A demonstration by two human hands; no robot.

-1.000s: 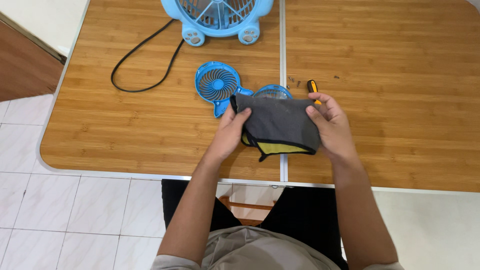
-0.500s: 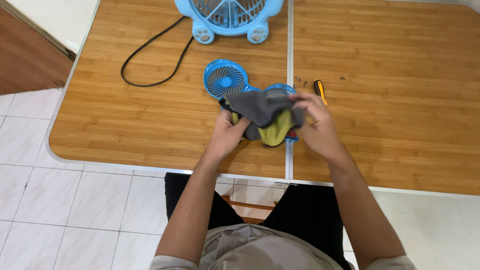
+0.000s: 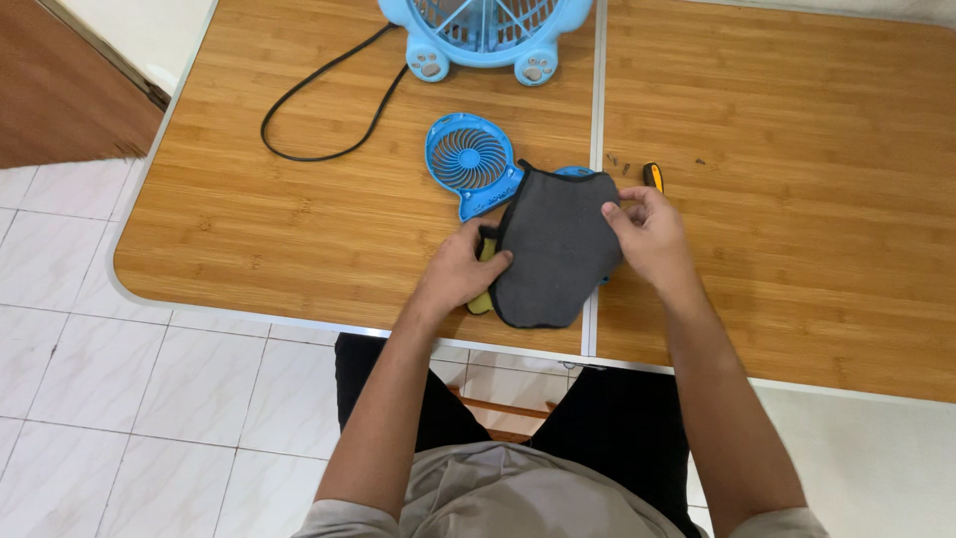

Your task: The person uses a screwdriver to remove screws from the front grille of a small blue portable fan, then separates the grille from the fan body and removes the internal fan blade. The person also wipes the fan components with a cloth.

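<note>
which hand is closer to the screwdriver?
Right. The right hand grips the cloth just below the screwdriver, almost touching it. The left hand holds the cloth's opposite edge, across the cloth from it.

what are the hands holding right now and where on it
Both hold the dark grey cloth with a yellow underside: the left hand grips its left edge, the right hand pinches its upper right edge.

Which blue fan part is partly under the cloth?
The small blue grille piece peeking past the grey cloth; the round blue fan grille lies uncovered beside it.
</note>
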